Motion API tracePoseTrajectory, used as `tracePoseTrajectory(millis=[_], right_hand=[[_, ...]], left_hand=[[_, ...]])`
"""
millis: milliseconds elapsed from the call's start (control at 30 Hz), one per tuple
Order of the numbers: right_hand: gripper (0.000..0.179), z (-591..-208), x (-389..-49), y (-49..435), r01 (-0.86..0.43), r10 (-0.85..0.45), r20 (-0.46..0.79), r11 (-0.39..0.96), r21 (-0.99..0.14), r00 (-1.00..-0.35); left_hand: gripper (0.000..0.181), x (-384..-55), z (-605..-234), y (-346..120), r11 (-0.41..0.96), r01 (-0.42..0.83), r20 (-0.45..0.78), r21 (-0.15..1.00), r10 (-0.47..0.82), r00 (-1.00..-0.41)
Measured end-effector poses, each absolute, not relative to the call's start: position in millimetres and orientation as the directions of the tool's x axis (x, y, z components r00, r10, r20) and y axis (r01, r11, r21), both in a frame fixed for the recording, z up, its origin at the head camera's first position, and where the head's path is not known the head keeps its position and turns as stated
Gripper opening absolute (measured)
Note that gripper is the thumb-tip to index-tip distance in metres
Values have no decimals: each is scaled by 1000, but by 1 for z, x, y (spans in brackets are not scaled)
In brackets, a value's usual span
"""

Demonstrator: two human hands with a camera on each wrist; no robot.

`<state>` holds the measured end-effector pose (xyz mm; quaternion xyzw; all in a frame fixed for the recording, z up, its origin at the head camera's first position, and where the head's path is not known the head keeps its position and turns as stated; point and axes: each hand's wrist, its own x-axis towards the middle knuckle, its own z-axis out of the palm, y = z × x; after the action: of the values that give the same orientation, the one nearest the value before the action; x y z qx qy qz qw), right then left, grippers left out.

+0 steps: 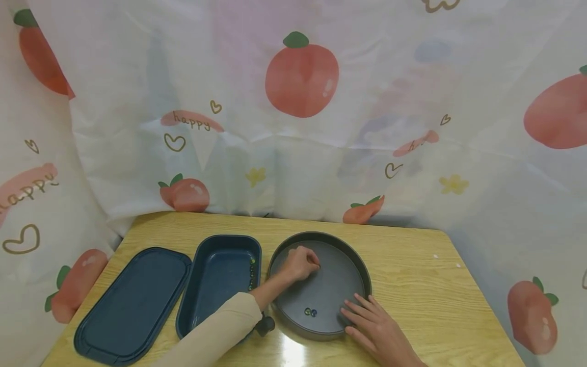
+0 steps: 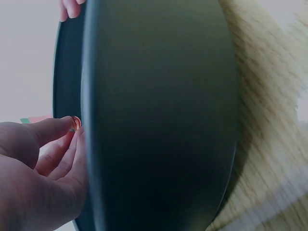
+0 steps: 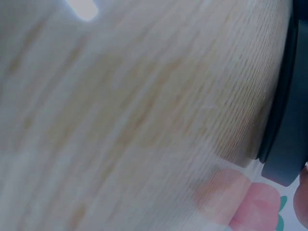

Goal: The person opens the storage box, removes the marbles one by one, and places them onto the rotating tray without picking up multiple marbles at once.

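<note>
Over the round dark grey pan [image 1: 330, 290], my left hand [image 1: 300, 262] pinches a small glass marble [image 2: 76, 123] between thumb and fingers; the marble shows orange in the left wrist view. Two marbles [image 1: 311, 312] lie close together on the pan's floor towards its near side. My right hand [image 1: 378, 329] has its fingers spread, with the fingertips at the pan's near right rim. Only a bit of a finger [image 3: 302, 197] appears at the edge of the right wrist view.
Left of the pan stands a deep blue rectangular box [image 1: 220, 270] with several marbles [image 1: 251, 272] lined up along its right side. A flat blue lid [image 1: 135, 306] lies farther left. Everything is on a wooden table [image 1: 412, 275], with a printed curtain [image 1: 302, 153] behind it.
</note>
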<state>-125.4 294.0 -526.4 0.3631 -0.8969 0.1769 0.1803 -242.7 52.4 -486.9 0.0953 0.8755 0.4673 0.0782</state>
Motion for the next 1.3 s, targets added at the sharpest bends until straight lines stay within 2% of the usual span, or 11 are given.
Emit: tracePoseTrajectory(millis=[700,1300], right_hand=[[39,-527,-125,295,-707,-581,447,680,-193,-680],[39,-526,-125,295,-715,-584,457,672,-191,-671]], left_hand=[[7,-243,-500,56,557,113,-37,823,251,-967],[7,-242,-497,57,584,125,-41,802,263,-964]])
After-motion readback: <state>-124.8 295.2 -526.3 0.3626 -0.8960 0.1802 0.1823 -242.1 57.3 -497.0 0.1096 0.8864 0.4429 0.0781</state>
